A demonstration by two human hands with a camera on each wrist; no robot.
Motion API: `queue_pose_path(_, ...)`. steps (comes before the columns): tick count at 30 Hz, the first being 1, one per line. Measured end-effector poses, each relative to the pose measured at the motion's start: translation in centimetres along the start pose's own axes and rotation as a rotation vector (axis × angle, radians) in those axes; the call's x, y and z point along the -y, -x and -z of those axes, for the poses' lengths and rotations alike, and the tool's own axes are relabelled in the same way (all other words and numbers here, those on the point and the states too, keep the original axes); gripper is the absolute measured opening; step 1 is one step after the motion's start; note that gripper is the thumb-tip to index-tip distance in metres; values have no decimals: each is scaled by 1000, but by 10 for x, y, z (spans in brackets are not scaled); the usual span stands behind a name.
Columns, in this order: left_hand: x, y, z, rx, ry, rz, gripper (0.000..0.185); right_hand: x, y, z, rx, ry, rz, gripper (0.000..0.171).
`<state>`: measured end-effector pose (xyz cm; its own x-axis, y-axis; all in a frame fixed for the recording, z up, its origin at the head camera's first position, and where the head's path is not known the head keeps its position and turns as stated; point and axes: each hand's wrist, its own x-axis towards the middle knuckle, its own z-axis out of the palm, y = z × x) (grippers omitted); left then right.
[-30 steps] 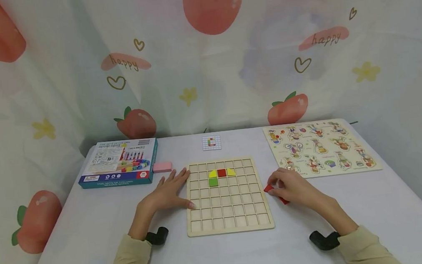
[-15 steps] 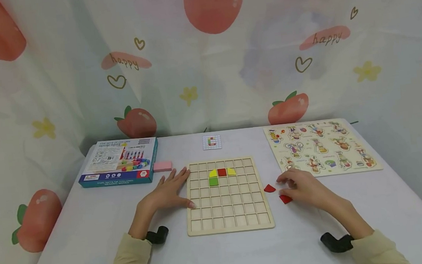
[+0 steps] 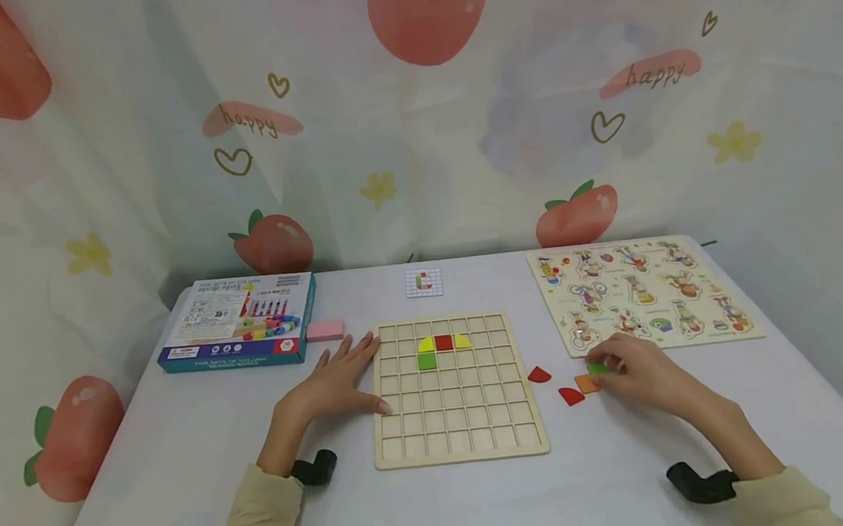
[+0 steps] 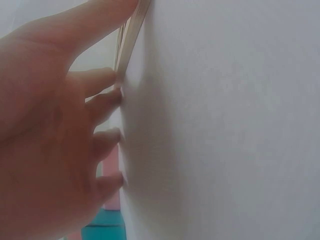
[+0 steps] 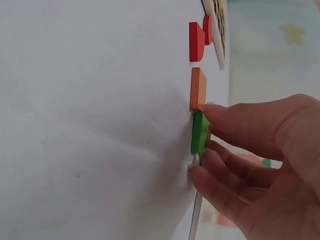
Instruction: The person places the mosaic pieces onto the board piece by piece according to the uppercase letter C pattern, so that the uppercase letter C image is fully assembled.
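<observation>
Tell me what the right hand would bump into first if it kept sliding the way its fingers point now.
Probably the orange piece. The right hand points left, fingertips on a green piece, and the orange one lies right beside it. Beyond lie two red pieces and the grid board; depth is hard to judge.

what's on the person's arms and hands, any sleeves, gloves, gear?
Both arms wear pale yellow-beige long sleeves, left sleeve and right sleeve. A black wrist mount sits at each cuff: left mount, right mount. The left hand and right hand are bare: no gloves or rings visible.
</observation>
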<state>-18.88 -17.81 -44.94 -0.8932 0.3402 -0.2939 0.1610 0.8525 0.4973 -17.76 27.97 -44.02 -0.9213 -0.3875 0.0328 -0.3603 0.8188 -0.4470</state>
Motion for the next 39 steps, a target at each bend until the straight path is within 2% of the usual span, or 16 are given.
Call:
queue_pose_path(11,2,0,-1,-5,-2,-2,112,-3,-1,5,81,-18,-15,23)
queue_pose_path(21,3,-1,-2,1,4,4,111,-3,0,0,89,-70,-64,23)
queue_pose_path(25,4,-1,-3,-3,-5,6,111,-3,0,-4,73,-85,-53,24)
queue_pose_path(32,5,-1,-5,-7,-14,1,110,1,-2,-13,-14,-71,-7,16)
queue_pose_path(39,3,0,-3,-14,-7,-10,110,4,-7,-14,-60,-44,25,12)
